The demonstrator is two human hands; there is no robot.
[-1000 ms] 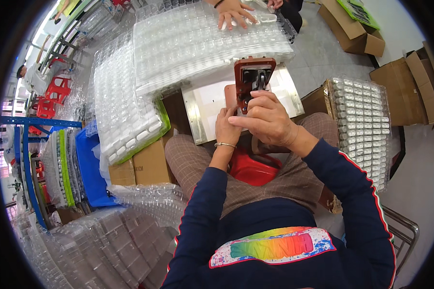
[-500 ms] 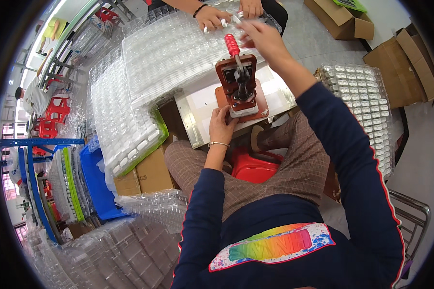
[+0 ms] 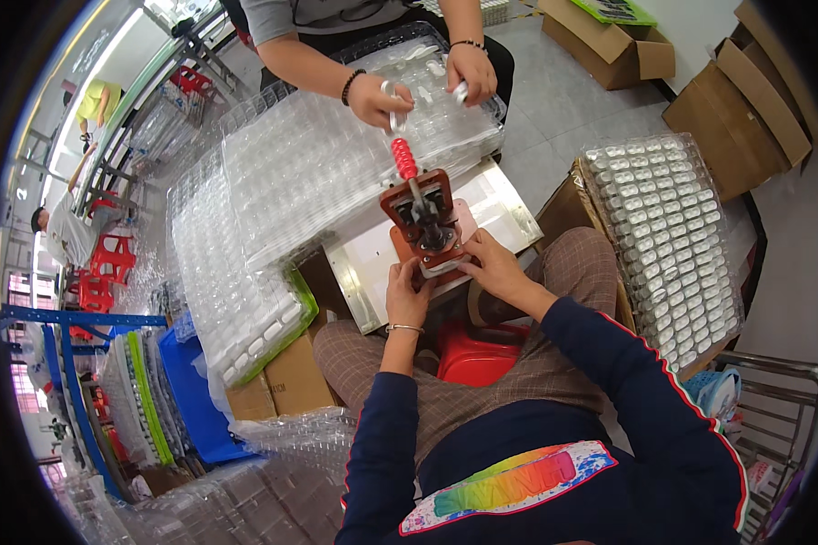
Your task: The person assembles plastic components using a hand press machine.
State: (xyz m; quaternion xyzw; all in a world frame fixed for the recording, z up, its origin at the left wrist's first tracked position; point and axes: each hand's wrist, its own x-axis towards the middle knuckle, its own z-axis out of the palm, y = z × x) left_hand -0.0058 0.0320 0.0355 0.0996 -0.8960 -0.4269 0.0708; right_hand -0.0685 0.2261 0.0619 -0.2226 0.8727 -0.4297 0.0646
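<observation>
A reddish-brown hand press (image 3: 424,218) with a red ribbed lever handle (image 3: 404,159) stands on a white board (image 3: 359,263) in front of me. At its near lower edge sits a small pale, rounded piece (image 3: 445,266), partly covered by my fingers. My left hand (image 3: 407,298) is closed at the piece's left end, fingertips pressed to it. From the right, my right hand (image 3: 496,263) pinches the other end with thumb and fingers. Across from me, a co-worker's hands (image 3: 382,100) hold small whitish-silver pieces over the trays.
Stacked clear plastic trays (image 3: 291,173) cover the far left. To my right a tray of small silvery pieces (image 3: 663,236) rests on a carton. Open cardboard boxes (image 3: 609,45) stand at the far right, a blue bin (image 3: 191,400) at left, a red stool (image 3: 477,354) below the board.
My right hand has come back from beyond the lever, near the co-worker's hands, to the press's near edge. My left hand stays there. The co-worker's hands have drawn apart.
</observation>
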